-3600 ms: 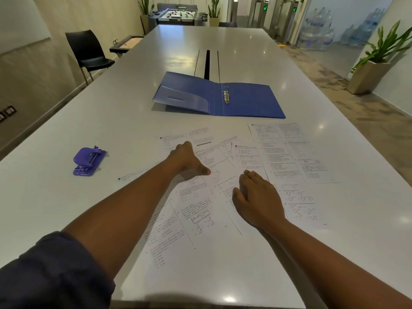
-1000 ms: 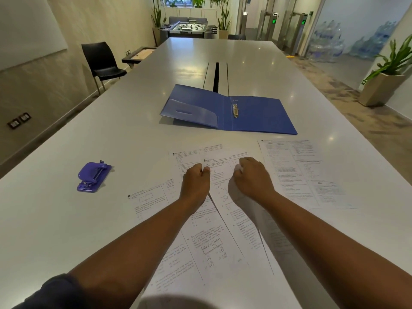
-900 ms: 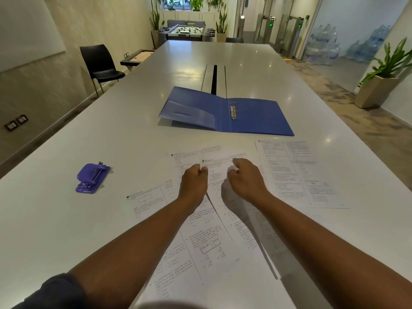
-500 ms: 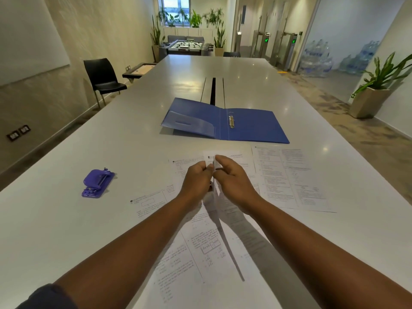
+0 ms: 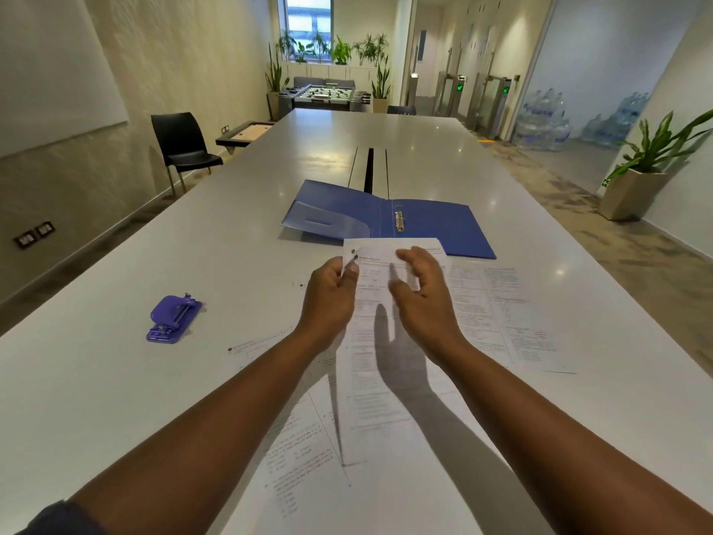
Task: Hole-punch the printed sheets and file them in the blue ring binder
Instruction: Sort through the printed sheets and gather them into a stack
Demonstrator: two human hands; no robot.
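My left hand (image 5: 330,303) pinches the top left corner of a printed sheet (image 5: 376,364), lifted and tilted up off the table. My right hand (image 5: 422,299) hovers in front of that sheet with fingers spread, holding nothing. More printed sheets lie flat: one at the right (image 5: 505,310) and others under my forearms (image 5: 297,453). The blue ring binder (image 5: 436,225) lies open beyond the hands, its metal rings (image 5: 399,221) at the spine. A purple hole punch (image 5: 171,318) sits to the left, away from both hands.
The long white table (image 5: 115,361) has a dark cable slot (image 5: 369,167) behind the binder. A black chair (image 5: 181,148) stands at the left wall. A potted plant (image 5: 640,175) stands on the floor at the right.
The sheet that both hands pinched on the table is now raised. The right hand has let go and opened. The view has tilted up.
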